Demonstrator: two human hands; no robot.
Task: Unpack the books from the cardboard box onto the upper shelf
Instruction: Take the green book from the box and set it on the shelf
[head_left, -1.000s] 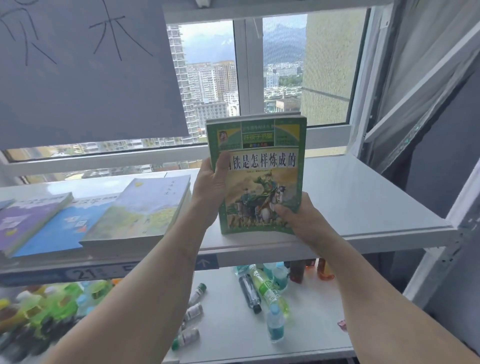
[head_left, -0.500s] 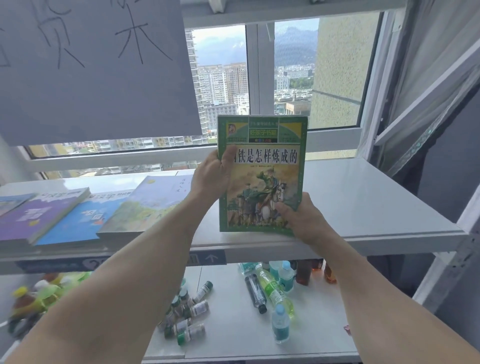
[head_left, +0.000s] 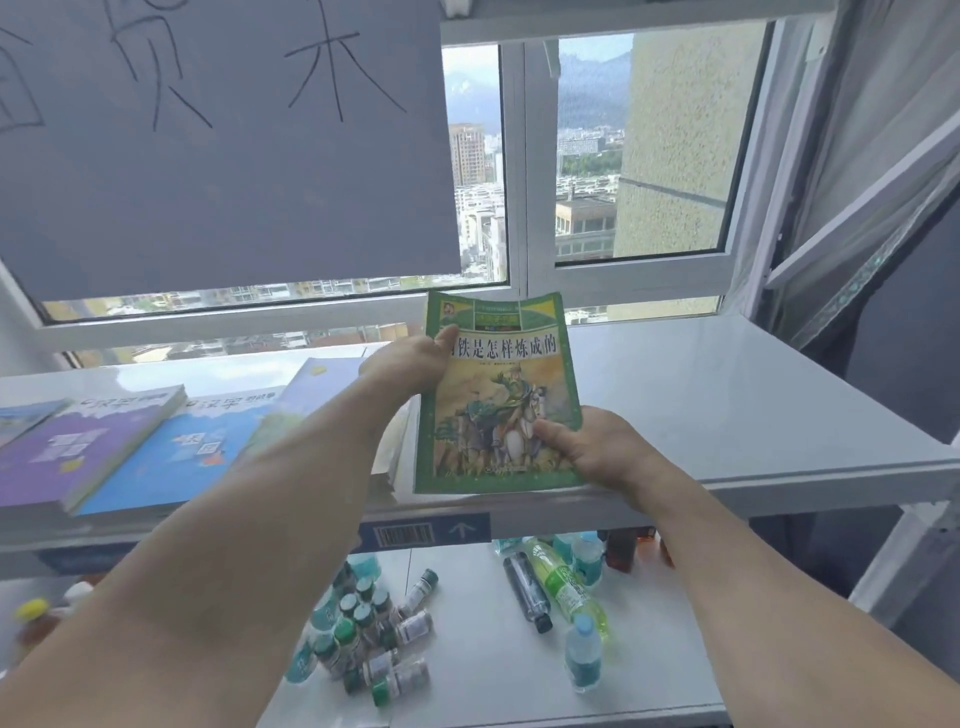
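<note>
The upper shelf (head_left: 727, 395) spans my view, bare toward 3 o'clock. At 9 o'clock three books (head_left: 171, 457) already lie flat, overlapping, so I judge the unpacking partly done. The cardboard box is out of sight; I cannot tell what remains. The green book (head_left: 498, 395) sits centre, tilted, its bottom edge at the shelf's front lip. My left hand (head_left: 410, 364) pinches its left edge; my right hand (head_left: 592, 447) grips its lower right corner.
</note>
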